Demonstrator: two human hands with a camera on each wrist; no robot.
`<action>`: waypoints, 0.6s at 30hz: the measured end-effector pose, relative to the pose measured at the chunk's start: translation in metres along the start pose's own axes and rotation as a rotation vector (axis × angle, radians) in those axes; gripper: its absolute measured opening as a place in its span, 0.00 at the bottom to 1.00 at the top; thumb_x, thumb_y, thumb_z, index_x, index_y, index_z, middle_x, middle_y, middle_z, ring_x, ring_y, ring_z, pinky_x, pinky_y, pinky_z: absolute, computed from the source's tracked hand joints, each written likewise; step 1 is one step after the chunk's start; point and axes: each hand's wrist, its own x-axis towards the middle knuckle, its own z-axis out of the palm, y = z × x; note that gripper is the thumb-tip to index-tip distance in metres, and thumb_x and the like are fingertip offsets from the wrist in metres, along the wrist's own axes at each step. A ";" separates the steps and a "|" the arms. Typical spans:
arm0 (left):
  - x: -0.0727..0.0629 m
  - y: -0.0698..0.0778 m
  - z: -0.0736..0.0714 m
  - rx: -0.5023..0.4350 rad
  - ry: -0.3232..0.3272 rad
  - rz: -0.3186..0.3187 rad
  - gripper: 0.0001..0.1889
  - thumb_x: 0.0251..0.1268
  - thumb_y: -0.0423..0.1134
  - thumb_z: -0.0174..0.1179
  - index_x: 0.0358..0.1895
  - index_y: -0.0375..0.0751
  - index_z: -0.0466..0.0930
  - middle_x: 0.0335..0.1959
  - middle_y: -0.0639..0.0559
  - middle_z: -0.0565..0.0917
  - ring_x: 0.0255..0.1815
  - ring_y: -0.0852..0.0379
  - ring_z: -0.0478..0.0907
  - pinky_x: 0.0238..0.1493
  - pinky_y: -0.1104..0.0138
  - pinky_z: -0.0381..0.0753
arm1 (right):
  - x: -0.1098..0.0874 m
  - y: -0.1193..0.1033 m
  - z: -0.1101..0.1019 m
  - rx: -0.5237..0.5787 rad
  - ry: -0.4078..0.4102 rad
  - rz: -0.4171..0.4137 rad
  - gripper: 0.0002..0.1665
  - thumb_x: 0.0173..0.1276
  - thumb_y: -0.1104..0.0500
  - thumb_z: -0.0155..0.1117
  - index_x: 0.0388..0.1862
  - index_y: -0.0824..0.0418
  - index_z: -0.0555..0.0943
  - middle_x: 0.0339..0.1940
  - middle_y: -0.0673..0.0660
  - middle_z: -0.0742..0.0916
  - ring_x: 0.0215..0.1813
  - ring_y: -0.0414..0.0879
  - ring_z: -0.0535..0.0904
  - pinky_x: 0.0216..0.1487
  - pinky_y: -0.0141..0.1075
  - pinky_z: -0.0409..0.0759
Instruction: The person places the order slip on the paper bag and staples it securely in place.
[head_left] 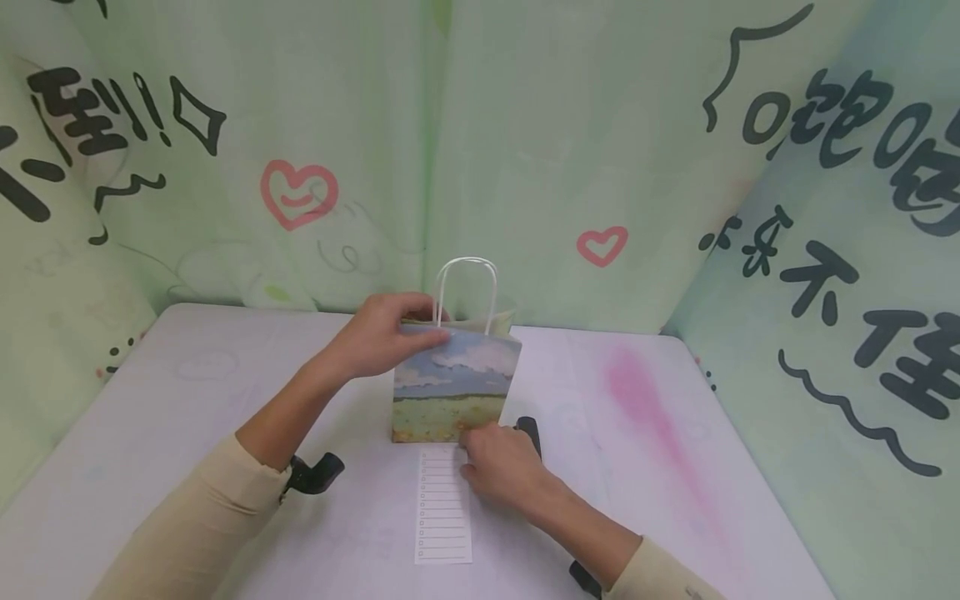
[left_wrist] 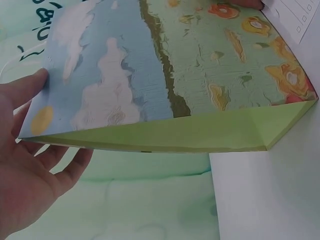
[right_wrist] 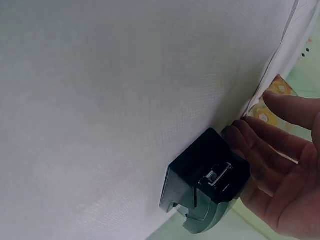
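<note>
A paper bag (head_left: 456, 382) with a painted sky and flower field stands on the table, its two white handles (head_left: 469, 262) upright. My left hand (head_left: 386, 333) grips its upper left edge, thumb on the front and fingers behind. The left wrist view shows the bag's plain green side panel (left_wrist: 215, 132) folded inward. My right hand (head_left: 504, 462) is at the bag's lower right corner, fingertips at the bottom edge and thumb apart from them. A black device (right_wrist: 207, 182) with a small metal part inside stands beside the right hand's fingers.
A white checklist slip (head_left: 444, 517) lies flat in front of the bag, its top end at the bag's base. Behind the white table (head_left: 247, 375) and along both sides hang printed green curtains (head_left: 510, 167).
</note>
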 end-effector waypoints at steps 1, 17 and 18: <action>0.000 0.000 0.000 -0.001 0.004 0.006 0.09 0.68 0.42 0.71 0.47 0.46 0.87 0.48 0.52 0.90 0.56 0.52 0.87 0.61 0.51 0.83 | 0.000 0.000 0.000 -0.002 0.001 0.002 0.08 0.63 0.60 0.75 0.39 0.62 0.87 0.28 0.52 0.88 0.21 0.39 0.71 0.21 0.32 0.68; 0.003 0.002 0.005 -0.009 0.034 -0.001 0.07 0.69 0.41 0.70 0.45 0.45 0.89 0.48 0.50 0.91 0.54 0.51 0.87 0.56 0.52 0.86 | 0.000 0.000 0.003 -0.035 0.012 -0.014 0.12 0.62 0.56 0.77 0.42 0.59 0.88 0.34 0.52 0.91 0.28 0.41 0.83 0.25 0.34 0.76; 0.003 0.002 0.005 -0.011 0.039 -0.001 0.07 0.69 0.41 0.70 0.45 0.45 0.89 0.48 0.50 0.91 0.54 0.51 0.88 0.55 0.52 0.86 | 0.000 0.000 0.003 -0.040 0.015 -0.016 0.12 0.62 0.56 0.78 0.42 0.59 0.88 0.34 0.51 0.91 0.29 0.42 0.84 0.25 0.35 0.76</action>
